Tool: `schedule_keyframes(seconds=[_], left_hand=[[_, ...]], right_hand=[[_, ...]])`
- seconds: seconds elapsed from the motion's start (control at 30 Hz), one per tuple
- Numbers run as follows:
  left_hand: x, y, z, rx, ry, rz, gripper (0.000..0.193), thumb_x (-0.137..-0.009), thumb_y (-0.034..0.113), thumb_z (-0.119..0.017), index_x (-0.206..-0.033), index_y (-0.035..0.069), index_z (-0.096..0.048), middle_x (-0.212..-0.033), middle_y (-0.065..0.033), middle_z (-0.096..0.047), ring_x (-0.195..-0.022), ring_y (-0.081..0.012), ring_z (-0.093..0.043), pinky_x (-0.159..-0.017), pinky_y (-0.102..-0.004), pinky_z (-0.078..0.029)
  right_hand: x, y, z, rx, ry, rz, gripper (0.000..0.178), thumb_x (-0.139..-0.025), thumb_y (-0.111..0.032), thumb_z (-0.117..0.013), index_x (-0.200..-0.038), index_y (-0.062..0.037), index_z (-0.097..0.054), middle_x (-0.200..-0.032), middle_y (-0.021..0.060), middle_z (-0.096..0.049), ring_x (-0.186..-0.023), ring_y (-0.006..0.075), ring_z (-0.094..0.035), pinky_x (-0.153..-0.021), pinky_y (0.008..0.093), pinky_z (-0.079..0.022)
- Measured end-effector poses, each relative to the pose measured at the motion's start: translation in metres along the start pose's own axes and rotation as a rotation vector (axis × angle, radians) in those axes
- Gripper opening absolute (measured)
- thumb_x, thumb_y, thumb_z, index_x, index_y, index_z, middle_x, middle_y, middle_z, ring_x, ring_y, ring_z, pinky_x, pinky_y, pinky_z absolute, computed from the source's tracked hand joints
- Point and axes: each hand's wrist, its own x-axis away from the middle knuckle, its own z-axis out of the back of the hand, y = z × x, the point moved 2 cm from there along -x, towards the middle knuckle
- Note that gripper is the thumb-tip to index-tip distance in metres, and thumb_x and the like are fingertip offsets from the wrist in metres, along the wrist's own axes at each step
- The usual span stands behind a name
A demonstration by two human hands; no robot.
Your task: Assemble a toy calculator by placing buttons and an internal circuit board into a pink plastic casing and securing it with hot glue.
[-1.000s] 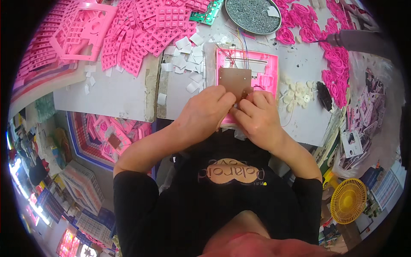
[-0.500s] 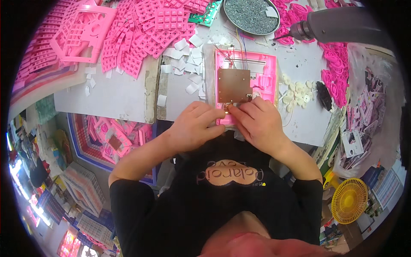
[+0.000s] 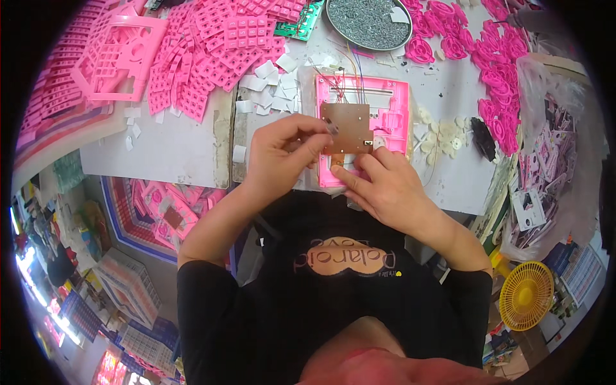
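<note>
Pink shallow casing [image 3: 402, 102] with brown board [image 3: 350, 127]; left grip [image 3: 276, 153] closed on small dark piece [image 3: 330, 126], right grip [image 3: 389, 187] unclear

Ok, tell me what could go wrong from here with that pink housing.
The thin wires run past the top edge of the pink housing, so they might snag and pull loose if the brown board shifts. The small dark piece pinched in the left hand is tiny, so it could slip and drop.
</note>
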Motion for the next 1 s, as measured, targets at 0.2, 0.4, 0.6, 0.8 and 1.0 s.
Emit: schedule_keyframes(seconds=[0.2,0.4,0.6,0.8,1.0], left_hand=[[0.006,0.023,-0.016,-0.749,-0.184,-0.503,0.011,-0.082,0.004,-0.075,-0.09,0.007,-0.069,-0.082,-0.0073,-0.067,-0.07,-0.0247,-0.066,-0.061,-0.0348,-0.053],[0.006,0.023,-0.036,-0.835,-0.312,-0.577,0.02,-0.079,0.001,-0.077,-0.097,0.005,-0.068,-0.089,-0.0081,-0.067,-0.072,-0.0256,-0.066,-0.063,-0.036,-0.053],[-0.005,0.031,-0.05,-0.813,-0.323,-0.635,0.025,-0.078,0.003,-0.076,-0.101,0.006,-0.066,-0.098,-0.0089,-0.065,-0.083,-0.0281,-0.065,-0.07,-0.0414,-0.052],[-0.003,0.011,-0.062,-0.841,-0.448,-0.589,0.022,-0.078,0.005,-0.076,-0.097,0.006,-0.066,-0.093,-0.0084,-0.064,-0.081,-0.0287,-0.063,-0.07,-0.0398,-0.05],[-0.002,0.004,-0.057,-0.847,-0.462,-0.568,0.021,-0.077,0.005,-0.076,-0.096,0.006,-0.067,-0.093,-0.0086,-0.064,-0.08,-0.0291,-0.063,-0.069,-0.0403,-0.05]], right_hand=[[0.002,0.02,0.006,-0.275,0.28,-0.016,0.031,-0.079,-0.012,-0.079,-0.108,-0.0049,-0.072,-0.097,0.0092,-0.065,-0.088,0.0276,-0.062,-0.072,0.0394,-0.052],[0.011,0.016,0.018,-0.492,0.307,-0.23,0.017,-0.081,-0.008,-0.08,-0.096,-0.0035,-0.073,-0.092,0.0095,-0.071,-0.085,0.0285,-0.068,-0.073,0.0365,-0.055],[0.039,0.027,0.026,-0.496,0.305,-0.352,0.014,-0.079,-0.008,-0.081,-0.091,-0.0053,-0.073,-0.088,0.0092,-0.07,-0.08,0.0282,-0.066,-0.07,0.037,-0.054],[0.052,0.03,0.013,-0.233,0.243,-0.194,0.016,-0.079,-0.013,-0.08,-0.089,-0.0067,-0.069,-0.088,0.007,-0.064,-0.082,0.0279,-0.063,-0.068,0.0393,-0.053],[0.041,0.054,0.018,-0.281,0.073,-0.11,0.016,-0.081,-0.015,-0.077,-0.088,-0.0067,-0.065,-0.087,0.0069,-0.061,-0.082,0.0286,-0.063,-0.065,0.0396,-0.052]])
